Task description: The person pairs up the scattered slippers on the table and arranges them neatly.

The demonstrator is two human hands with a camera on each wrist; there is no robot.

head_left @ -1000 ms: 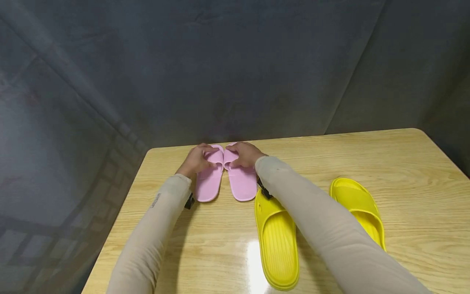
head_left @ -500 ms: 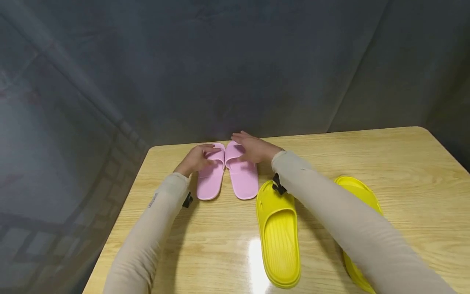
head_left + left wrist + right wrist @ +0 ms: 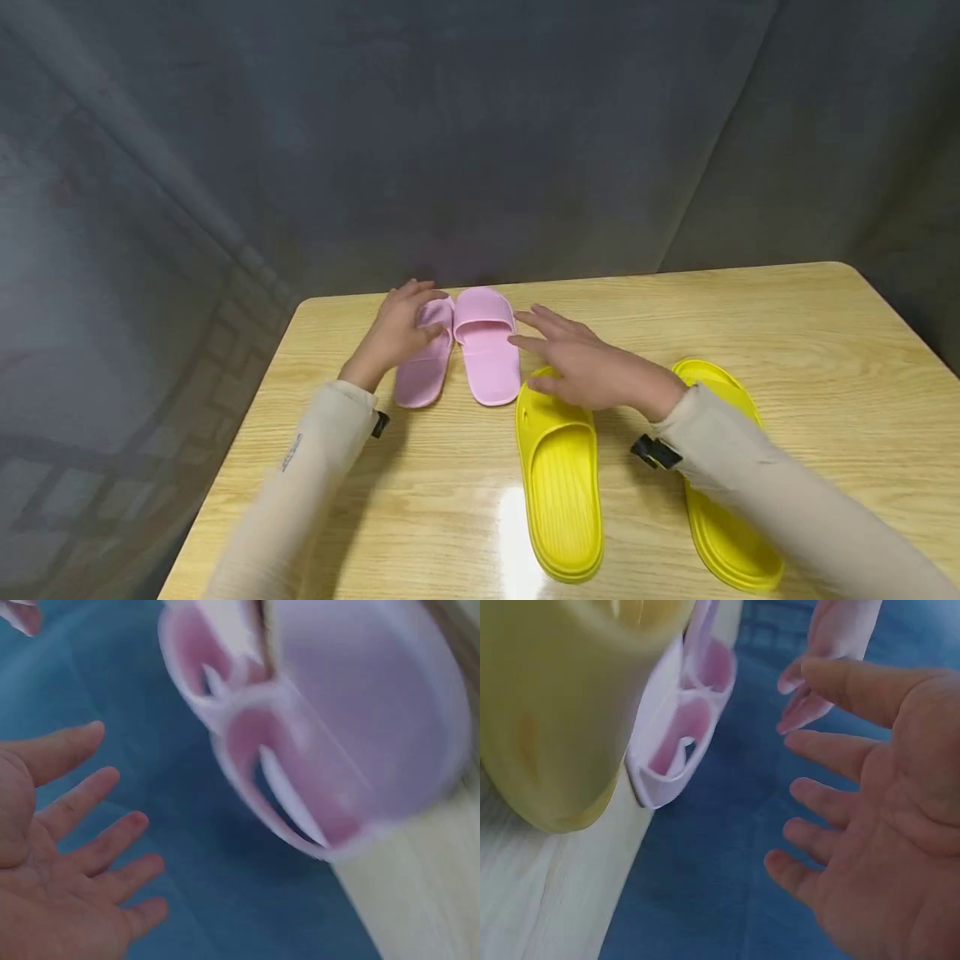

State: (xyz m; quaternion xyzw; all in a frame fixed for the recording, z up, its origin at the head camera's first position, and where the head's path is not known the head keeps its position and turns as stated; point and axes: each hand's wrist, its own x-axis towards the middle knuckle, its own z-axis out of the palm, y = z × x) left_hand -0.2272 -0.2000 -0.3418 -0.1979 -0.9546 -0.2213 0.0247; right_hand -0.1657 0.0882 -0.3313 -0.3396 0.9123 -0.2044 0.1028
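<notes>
Two pink slippers lie side by side at the table's far edge, toes pointing away: the left pink slipper (image 3: pixel 422 375) and the right pink slipper (image 3: pixel 491 371). Over the left one hovers my left hand (image 3: pixel 393 332), hiding part of its strap. In the left wrist view its fingers (image 3: pixel 101 847) are spread and apart from the pink pair. My right hand (image 3: pixel 588 362), fingers spread, is above the toe of a yellow slipper (image 3: pixel 566 500) and partly hides it. The right wrist view shows that palm holding nothing. A second yellow slipper (image 3: pixel 731 529) is partly covered by my right forearm.
The wooden table (image 3: pixel 847 350) has rounded far corners. A dark grey cloth (image 3: pixel 480 150) hangs behind it and along the left side. Black straps (image 3: pixel 656 452) are at both wrists.
My right hand has come off the right pink slipper and swung right and nearer, over the yellow slipper. My left hand has lifted from the left pink slipper, its fingers straightening.
</notes>
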